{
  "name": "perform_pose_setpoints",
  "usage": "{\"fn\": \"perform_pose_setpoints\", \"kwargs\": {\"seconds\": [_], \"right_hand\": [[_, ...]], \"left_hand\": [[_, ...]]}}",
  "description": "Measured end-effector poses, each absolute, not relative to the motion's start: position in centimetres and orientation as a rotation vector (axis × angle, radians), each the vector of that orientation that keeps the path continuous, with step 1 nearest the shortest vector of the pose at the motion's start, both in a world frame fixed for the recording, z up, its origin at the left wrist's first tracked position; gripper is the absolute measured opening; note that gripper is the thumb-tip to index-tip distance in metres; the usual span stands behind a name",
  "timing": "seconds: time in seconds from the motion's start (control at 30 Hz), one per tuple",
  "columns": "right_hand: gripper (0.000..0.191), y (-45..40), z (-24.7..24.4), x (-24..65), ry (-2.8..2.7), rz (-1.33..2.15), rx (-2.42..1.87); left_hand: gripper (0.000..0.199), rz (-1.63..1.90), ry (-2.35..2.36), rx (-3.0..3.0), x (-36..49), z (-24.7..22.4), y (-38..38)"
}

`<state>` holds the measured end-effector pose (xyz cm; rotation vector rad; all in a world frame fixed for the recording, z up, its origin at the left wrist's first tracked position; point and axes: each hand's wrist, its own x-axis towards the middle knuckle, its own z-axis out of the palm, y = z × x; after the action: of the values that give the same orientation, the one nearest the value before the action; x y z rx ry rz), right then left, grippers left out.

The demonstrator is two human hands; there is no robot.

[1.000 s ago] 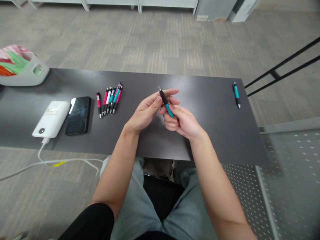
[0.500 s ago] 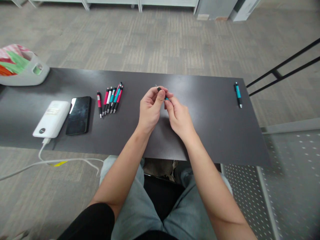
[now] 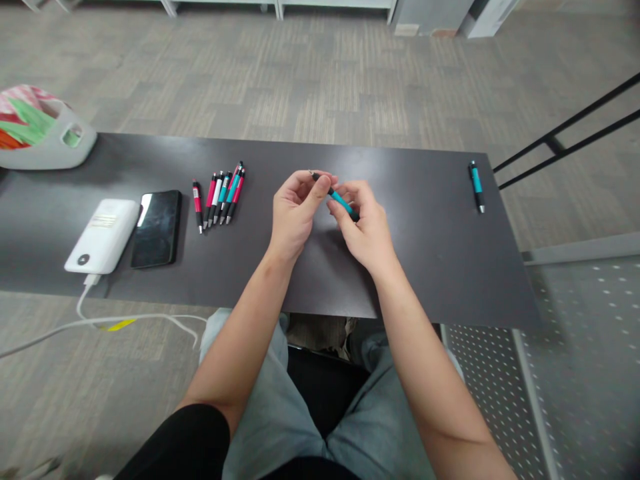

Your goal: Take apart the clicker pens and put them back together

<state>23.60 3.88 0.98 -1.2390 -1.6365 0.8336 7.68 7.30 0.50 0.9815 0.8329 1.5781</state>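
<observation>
Above the middle of the dark table, both hands are on one teal and black pen. My left hand is closed, pinching the pen's black tip end between thumb and fingers. My right hand curls round its teal barrel and rear end, thumb in front. The pen slants, tip up to the left. Left of my hands lies a loose row of several pens in pink, white and teal, with a red pen at its left side. Another teal pen lies alone near the table's right end.
A black phone lies beside a white power bank with a white cable hanging off the front edge. A white basket holding colourful items stands at the far left. Black metal bars rise past the right end.
My right hand has shifted slightly right and its fingers have loosened, so more of the teal barrel shows. My left hand has moved a little left, still pinching the pen's tip end.
</observation>
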Motion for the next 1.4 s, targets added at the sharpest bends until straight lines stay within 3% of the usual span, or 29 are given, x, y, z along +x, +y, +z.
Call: {"fn": "perform_pose_setpoints", "kwargs": {"seconds": [0.37,1.03,1.4], "right_hand": [[0.056,4.5,0.5,23.8,-1.576,0.815,-1.16],[0.054,4.8,0.6,23.7,-1.661,0.796,-1.183],[0.049,4.7,0.4,24.0,-1.681,0.764,-1.198]], "left_hand": [[0.048,1.645,0.792,1.129,7.3,-0.7,8.1],[0.039,1.629,0.901,1.094,7.6,-0.5,8.3],[0.043,1.609,0.95,1.059,7.5,0.0,8.3]]}}
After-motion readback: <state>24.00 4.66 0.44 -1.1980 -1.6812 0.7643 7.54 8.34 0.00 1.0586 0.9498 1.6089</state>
